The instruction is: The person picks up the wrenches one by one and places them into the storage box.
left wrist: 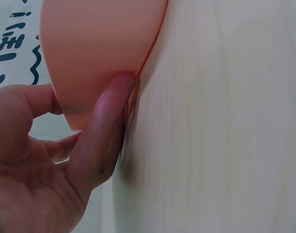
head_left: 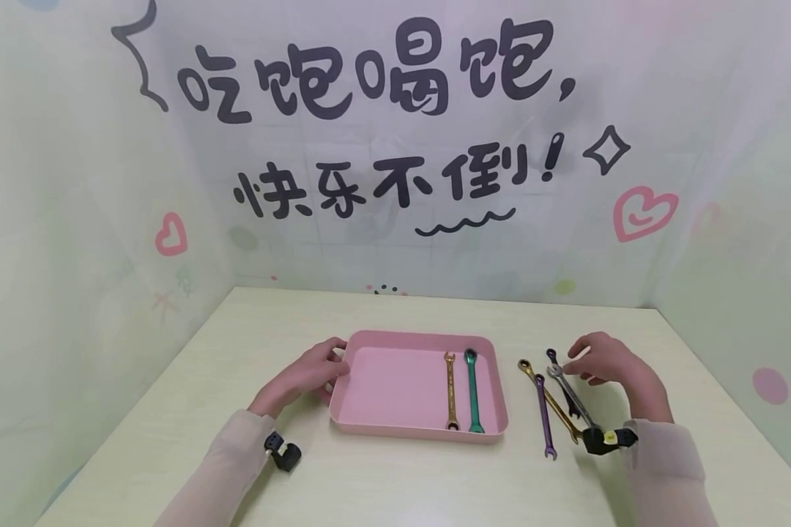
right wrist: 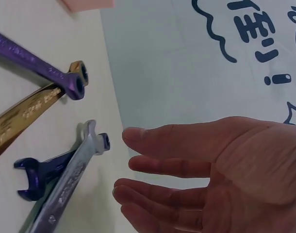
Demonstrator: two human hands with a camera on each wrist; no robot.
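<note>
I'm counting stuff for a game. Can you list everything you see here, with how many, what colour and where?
tray: one, pink, middle of the table.
wrenches in the tray: two, one gold and one green, side by side along its right side.
wrenches on the table: four, right of the tray; purple, gold, silver and dark blue, overlapping.
table: one, pale wood.
backdrop: one, white with black writing and pink hearts, behind the table.
left hand: one, its fingers against the tray's left edge.
right hand: one, open, beside the silver wrench's far end.
</note>
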